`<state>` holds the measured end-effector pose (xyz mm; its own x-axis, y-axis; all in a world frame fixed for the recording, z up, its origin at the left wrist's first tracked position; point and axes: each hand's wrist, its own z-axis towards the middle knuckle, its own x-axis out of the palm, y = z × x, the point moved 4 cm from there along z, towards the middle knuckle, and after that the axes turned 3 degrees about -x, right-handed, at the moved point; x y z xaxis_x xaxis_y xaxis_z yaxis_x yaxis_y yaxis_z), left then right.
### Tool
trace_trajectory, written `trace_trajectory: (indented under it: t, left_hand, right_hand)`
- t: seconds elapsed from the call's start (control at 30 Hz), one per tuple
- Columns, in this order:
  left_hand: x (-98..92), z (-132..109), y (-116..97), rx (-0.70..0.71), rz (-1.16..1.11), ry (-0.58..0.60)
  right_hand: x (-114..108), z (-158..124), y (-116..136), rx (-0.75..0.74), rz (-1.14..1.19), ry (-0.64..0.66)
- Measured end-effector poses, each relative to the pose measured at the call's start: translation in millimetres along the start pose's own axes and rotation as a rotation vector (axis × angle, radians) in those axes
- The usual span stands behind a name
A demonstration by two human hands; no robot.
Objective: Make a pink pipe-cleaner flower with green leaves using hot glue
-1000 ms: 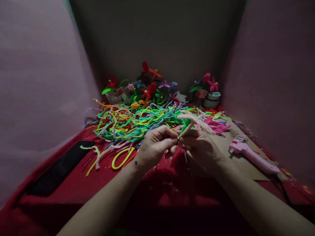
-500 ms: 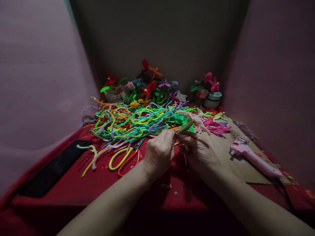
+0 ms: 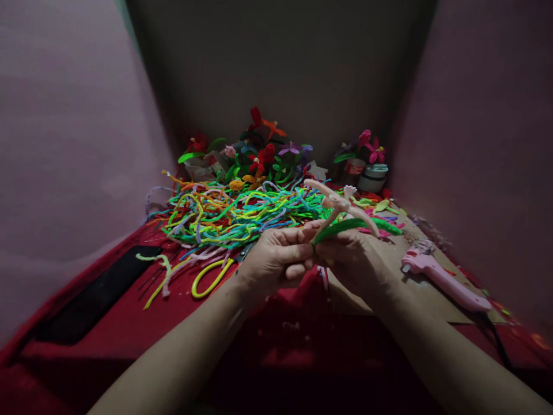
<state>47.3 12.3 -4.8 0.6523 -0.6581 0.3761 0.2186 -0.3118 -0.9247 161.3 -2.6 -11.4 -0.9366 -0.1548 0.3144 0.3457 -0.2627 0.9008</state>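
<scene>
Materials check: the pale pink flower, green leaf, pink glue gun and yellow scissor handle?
Pale pink flower and green leaf: probably pipe cleaner, matte, judging by fuzzy outlines.
Pink glue gun: likely hard plastic, smooth with a faint sheen on its rounded body.
Yellow scissor handle: evenly coloured and smooth, perhaps plastic or a rubbery coating; can't tell which.

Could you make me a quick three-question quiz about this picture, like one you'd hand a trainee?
1. True or false: the pink glue gun lies on the right-hand side of the table.
2. What do the fingers of the left hand and right hand hold between them?
A) A paintbrush
B) A pale pink flower with a green strip
C) A roll of tape
3. Fill in: the scissors lie partly hidden by the left arm; their plainly visible handle loop is ____.

Key: 1. True; 2. B; 3. yellow.
</scene>
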Motion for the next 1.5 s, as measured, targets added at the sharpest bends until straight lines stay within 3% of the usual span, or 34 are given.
trace_trajectory:
  t: [0.1,0.2,0.37,0.47,0.73,0.83,1.07,1.17,1.3,1.37,1.43,1.5]
  left_hand:
    - [-2.0,0,-1,-0.006,0.066,0.009]
    - [-1.6,-1,-4,0.083,0.273,-0.069]
    - [4.4,-9,-11,0.539,0.838,-0.332]
    - [4.6,-11,-8,0.668,0.913,-0.423]
    - [-2.4,-4,-1,0.250,0.334,-0.298]
    - [-2.9,-3,1,0.144,0.147,-0.183]
    - [-4.3,-4,7,-0.100,0.021,0.100]
    - [-6.4,-2,5,0.019,0.268,-0.005]
    - [-6.3,-6,-2,0.516,0.965,-0.359]
    - [-3.9,-8,0,0.664,1.210,-0.432]
    - [-5.3,-8,2,0.668,1.255,-0.446]
    - [-9.1,-6,1,0.596,1.120,-0.443]
  right_hand:
    - [7,0,6,-0.025,0.085,0.032]
    - [8,-1,6,-0.067,0.132,-0.038]
    - [1,-2,0,-0.106,0.104,-0.132]
    - [-1,-2,-6,-0.072,0.125,-0.127]
    - [1,-2,-9,-0.002,0.086,-0.055]
    - [-3,-1,-9,0.037,0.031,-0.067]
    - [1,-1,-2,-0.033,-0.002,-0.011]
    - [4,-2,-1,-0.071,0.018,-0.111]
    - [2,-4,-4,-0.082,0.010,-0.247]
    - [1,-5,-4,-0.065,-0.038,-0.250]
    - [2,-5,-3,-0.058,-0.087,-0.216]
    - [3,-5,-1,-0.076,-0.110,-0.172]
